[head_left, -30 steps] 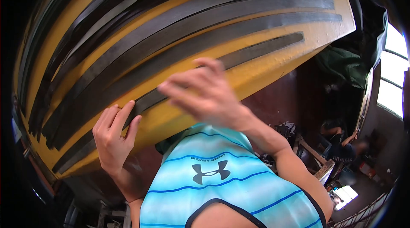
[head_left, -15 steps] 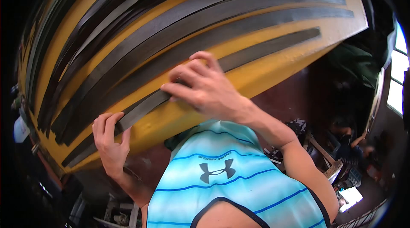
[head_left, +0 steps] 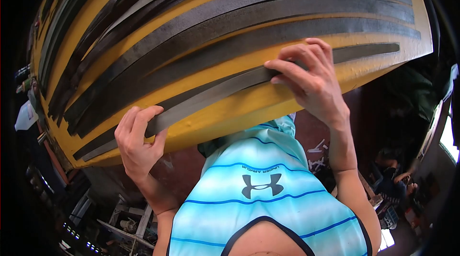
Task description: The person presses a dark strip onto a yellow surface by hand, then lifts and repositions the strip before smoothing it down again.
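Observation:
A long grey strip (head_left: 218, 94), perhaps leather or rubber, lies over a darker strip (head_left: 187, 94) along the near edge of the yellow table (head_left: 211, 126). Its left part is pinched between the thumb and fingers of my left hand (head_left: 139, 141). Farther right, my right hand (head_left: 314, 83) has its fingers closed on the same pair, at the edge of the strip. Between my hands the grey strip sits slightly off the dark one, so both show. Past my right hand, a strip end (head_left: 369, 52) lies flat on the table.
Several wide dark strips (head_left: 287, 9) run in curved rows across the table behind my hands. At the lower right, another person (head_left: 395, 179) sits low near some clutter. A wooden rack (head_left: 129, 222) stands below at the left.
My right hand has slid to the right along the strip, so a longer length of grey shows between my hands. My left hand keeps its grip near the left part.

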### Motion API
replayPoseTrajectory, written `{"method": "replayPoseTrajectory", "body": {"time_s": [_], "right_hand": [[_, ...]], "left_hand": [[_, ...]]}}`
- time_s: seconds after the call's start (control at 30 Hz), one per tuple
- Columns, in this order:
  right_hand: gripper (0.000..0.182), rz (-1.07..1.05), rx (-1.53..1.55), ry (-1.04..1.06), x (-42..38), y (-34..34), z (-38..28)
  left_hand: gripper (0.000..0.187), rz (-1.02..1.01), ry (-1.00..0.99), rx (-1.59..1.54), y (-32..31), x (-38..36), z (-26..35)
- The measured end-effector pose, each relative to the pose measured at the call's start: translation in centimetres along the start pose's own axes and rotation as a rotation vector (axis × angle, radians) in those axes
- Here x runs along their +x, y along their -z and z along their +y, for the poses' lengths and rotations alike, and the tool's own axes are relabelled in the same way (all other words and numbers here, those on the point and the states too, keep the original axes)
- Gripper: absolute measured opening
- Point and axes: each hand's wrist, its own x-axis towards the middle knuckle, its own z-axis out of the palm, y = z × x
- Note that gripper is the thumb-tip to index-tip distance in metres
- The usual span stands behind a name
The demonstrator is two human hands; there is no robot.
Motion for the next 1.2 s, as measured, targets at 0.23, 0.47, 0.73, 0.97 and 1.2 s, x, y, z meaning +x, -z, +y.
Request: {"method": "replayPoseTrajectory", "body": {"time_s": [0.23, 0.47, 0.73, 0.97, 1.2], "right_hand": [[0.033, -0.013, -0.079, -0.07, -1.9, 3.3, 2.2], [0.036, -0.016, -0.078, -0.091, -2.6, 3.8, 3.0], [0.036, -0.004, 0.064, -0.096, -1.9, 3.1, 1.2], [0.037, -0.02, 0.018, -0.049, -1.3, 2.5, 1.3], [0.028, -0.017, 0.033, -0.047, -1.2, 2.2, 1.2]], "left_hand": [[0.041, -0.025, -0.145, -0.181, -1.8, 0.8, 0.4], [0.047, 0.018, -0.169, -0.17, -1.9, 1.3, 0.4], [0.045, 0.03, -0.148, -0.226, -2.1, 1.4, 0.5], [0.041, 0.09, -0.174, -0.329, -3.1, 1.5, 0.3], [0.044, 0.078, -0.178, -0.3, -3.2, 1.5, 0.1]]}}
